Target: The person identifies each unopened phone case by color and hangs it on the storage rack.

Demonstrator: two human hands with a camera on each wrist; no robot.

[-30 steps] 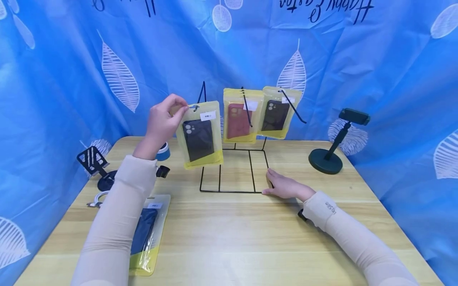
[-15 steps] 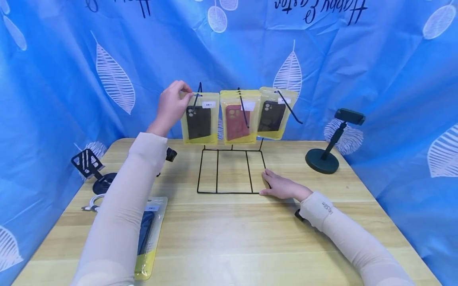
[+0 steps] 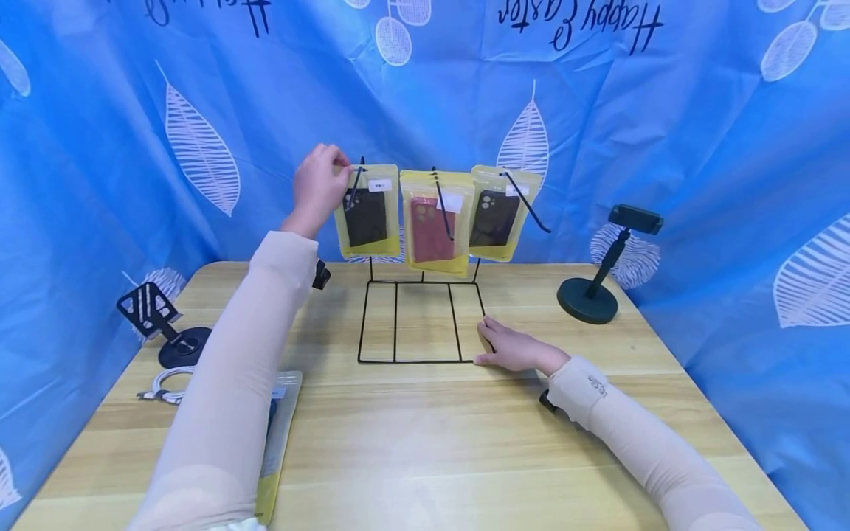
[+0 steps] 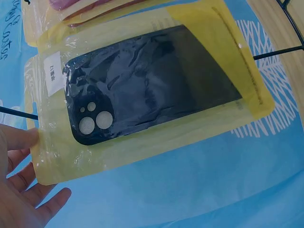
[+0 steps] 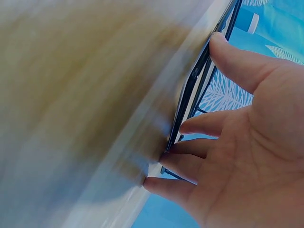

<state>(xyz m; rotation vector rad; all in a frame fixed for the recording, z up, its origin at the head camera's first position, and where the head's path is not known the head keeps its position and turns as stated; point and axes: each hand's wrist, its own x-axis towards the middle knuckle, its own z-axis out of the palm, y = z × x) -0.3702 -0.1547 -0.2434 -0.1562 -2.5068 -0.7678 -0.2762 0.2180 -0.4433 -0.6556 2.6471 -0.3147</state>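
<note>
With the left hand [image 3: 317, 186] pinching the top corner of the yellow packet [image 3: 368, 211] on the rack's [image 3: 420, 321] left hook, a tug could tip the rack, steadied only by the right hand's [image 3: 510, 348] spread fingers [image 5: 205, 124] near the table's middle.

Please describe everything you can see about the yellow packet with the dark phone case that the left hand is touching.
The yellow packet is a glossy plastic pouch with a clear front, holding a dark phone case with round camera cut-outs. A small white label sits near its top. It hangs upright on the leftmost hook of the black wire rack, beside a packet with a red case. The left hand touches its top left corner with its fingers.
</note>
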